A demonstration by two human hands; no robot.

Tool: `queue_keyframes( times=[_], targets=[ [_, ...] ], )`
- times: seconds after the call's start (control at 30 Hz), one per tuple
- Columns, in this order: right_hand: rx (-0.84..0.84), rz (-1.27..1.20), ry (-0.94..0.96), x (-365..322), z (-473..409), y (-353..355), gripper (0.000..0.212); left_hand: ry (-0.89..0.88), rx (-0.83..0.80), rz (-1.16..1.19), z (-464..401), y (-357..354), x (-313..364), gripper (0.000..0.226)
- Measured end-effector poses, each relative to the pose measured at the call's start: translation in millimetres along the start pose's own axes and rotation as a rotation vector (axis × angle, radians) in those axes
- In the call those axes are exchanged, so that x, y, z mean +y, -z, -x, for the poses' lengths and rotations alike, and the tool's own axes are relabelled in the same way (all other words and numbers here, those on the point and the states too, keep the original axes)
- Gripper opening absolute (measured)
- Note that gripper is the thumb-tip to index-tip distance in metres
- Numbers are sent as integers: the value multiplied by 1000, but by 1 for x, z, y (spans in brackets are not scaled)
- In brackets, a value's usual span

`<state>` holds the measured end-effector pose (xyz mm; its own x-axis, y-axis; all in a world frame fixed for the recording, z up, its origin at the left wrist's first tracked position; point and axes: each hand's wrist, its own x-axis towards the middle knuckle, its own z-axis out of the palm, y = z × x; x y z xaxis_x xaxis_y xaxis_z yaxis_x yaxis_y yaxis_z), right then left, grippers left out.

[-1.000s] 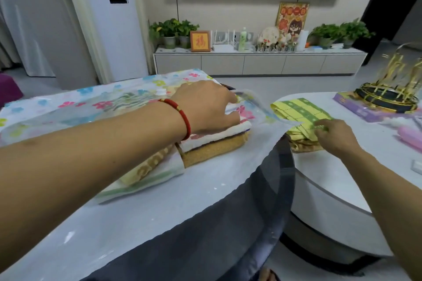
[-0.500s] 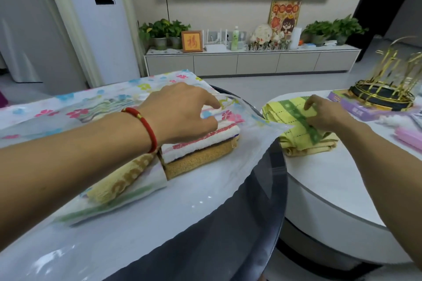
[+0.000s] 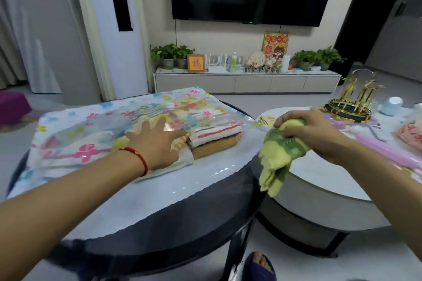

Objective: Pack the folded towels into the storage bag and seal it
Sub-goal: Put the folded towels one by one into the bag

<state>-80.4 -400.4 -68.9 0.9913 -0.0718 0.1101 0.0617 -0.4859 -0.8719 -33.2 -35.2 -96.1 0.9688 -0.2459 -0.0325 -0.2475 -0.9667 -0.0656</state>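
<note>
A clear storage bag with a flower print lies flat on the dark round table. Folded towels show inside it, and at its mouth sit a white striped towel on an orange one. My left hand rests flat on the bag beside that stack, fingers spread. My right hand is shut on a yellow-green towel, held in the air between the two tables, its end hanging down.
A white round table stands to the right with a gold ornament, a pink item and small things on it. Behind are a TV cabinet with plants. My foot is under the table edge.
My right hand has lifted the yellow-green towel off the white table and carried it left toward the bag. My left hand has slid left off the towel stack and flattened on the bag.
</note>
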Motion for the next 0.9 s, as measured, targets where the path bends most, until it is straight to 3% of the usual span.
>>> queue_keyframes(
  times=[0.13,0.23,0.4,0.5,0.6,0.73,0.9],
  targets=[
    [-234,-148,51,-46,30,-51,16,-19,-56,44,28,2,-28,61],
    [-325,-253,44,-61,32,-101,13,-19,39,54,35,15,-43,69],
    [-296,-472,-85,-44,27,-182,22,-44,221,-67,27,53,-73,73],
    [-401,-377,-259,-18,26,-212,17,-40,166,-85,27,69,-89,78],
    [-478,-430,-366,-6,25,-225,33,-77,82,-81,29,66,-103,100],
    [-593,-513,-374,-20,21,-232,41,-85,5,-14,31,52,-116,121],
    [-618,-702,-256,-59,16,-252,45,-88,-92,89,34,70,-123,134]
  ],
)
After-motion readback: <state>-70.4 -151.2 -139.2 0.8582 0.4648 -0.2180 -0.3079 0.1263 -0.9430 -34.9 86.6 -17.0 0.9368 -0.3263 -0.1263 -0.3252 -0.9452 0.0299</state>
